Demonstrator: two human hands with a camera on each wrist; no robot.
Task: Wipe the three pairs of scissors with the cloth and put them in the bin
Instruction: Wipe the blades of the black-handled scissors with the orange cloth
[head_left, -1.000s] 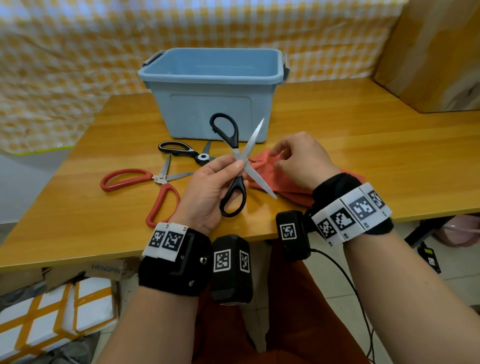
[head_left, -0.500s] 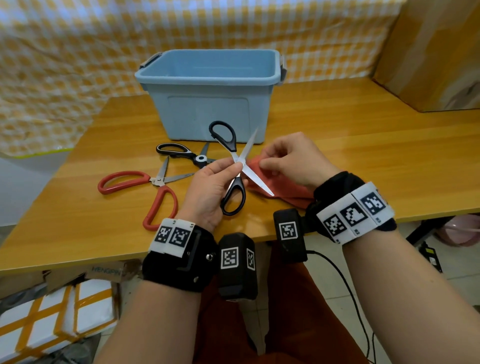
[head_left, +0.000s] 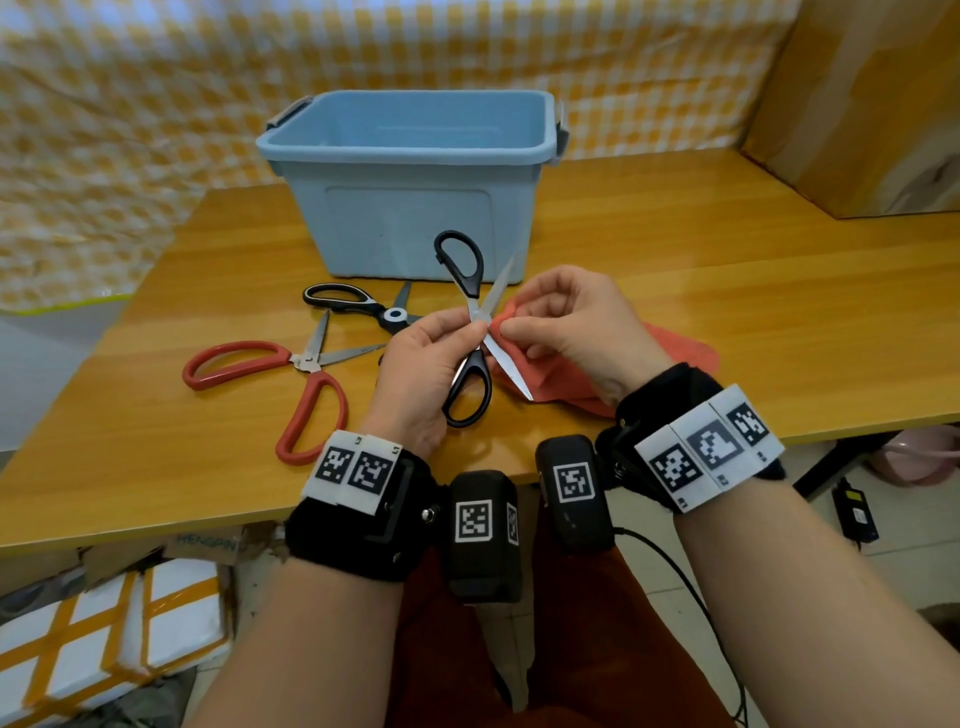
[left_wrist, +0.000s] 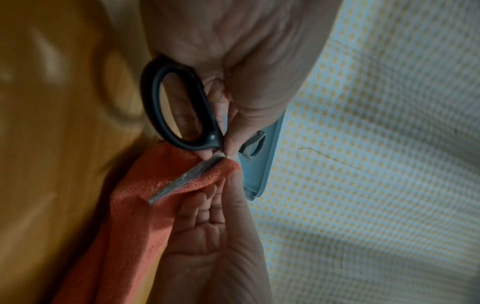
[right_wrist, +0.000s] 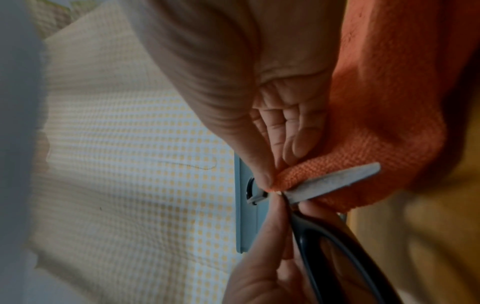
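Observation:
My left hand (head_left: 441, 343) pinches the black-handled scissors (head_left: 470, 382) at the pivot, blades spread wide above the table. My right hand (head_left: 524, 325) pinches the orange cloth (head_left: 675, 358) against the near blade beside the pivot; the rest of the cloth trails on the table. In the left wrist view the cloth (left_wrist: 145, 205) folds round the blade (left_wrist: 182, 181). In the right wrist view the cloth (right_wrist: 376, 127) wraps under the blade (right_wrist: 332, 183). Red-handled scissors (head_left: 306, 405) and black-and-grey scissors (head_left: 363, 306) lie on the table to the left. The blue bin (head_left: 410, 176) stands behind, nothing visible inside.
The wooden table (head_left: 753, 312) has bare room to the right of the bin. A cardboard box (head_left: 872, 104) stands at the back right. A checked sheet (head_left: 130, 130) hangs behind. The table's near edge runs just under my wrists.
My right hand with the cloth has slid in along the blade to the pivot, meeting my left thumb. The scissors have dropped slightly.

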